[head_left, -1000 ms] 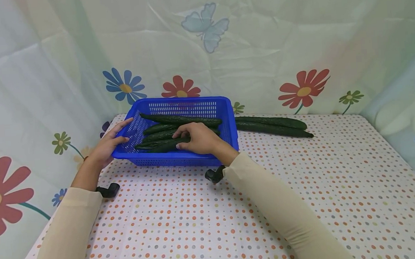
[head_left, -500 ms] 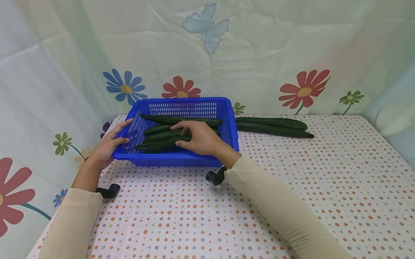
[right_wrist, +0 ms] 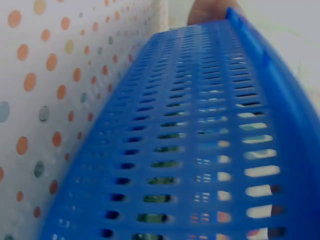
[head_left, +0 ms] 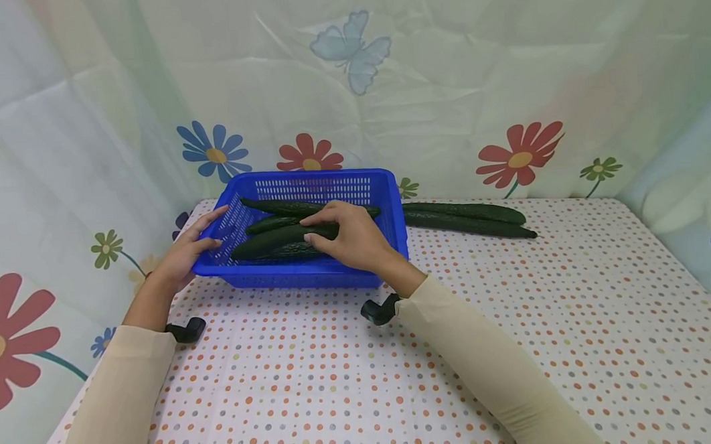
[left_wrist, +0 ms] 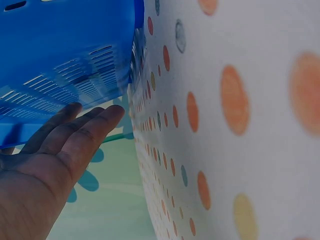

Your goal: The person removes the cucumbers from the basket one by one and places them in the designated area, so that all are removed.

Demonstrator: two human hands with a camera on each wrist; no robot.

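A blue perforated plastic basket [head_left: 310,276] stands on the table with several long dark green cucumbers in it. My right hand [head_left: 359,238] pinches one cucumber [head_left: 278,239] between thumb and fingers, above the front ones in the basket. Behind it lie other cucumbers [head_left: 282,206] along the basket's length. At the basket's left end is my left hand [head_left: 182,254], its fingers fairly straight; in the left wrist view these fingers [left_wrist: 82,137] lie along the basket's outer wall [left_wrist: 60,45]. The right wrist view shows mostly the basket's slotted side [right_wrist: 190,125], which hides the right hand.
Two more cucumbers [head_left: 464,217] lie side by side on the table just right of the basket. A dotted cloth [head_left: 315,371] covers the table. Flower-printed curtains [head_left: 433,97] hang behind it and at both sides.
My right hand has taken hold of a front cucumber, raised it over its neighbours and shifted it slightly right and back. The left hand and the basket have stayed in place.
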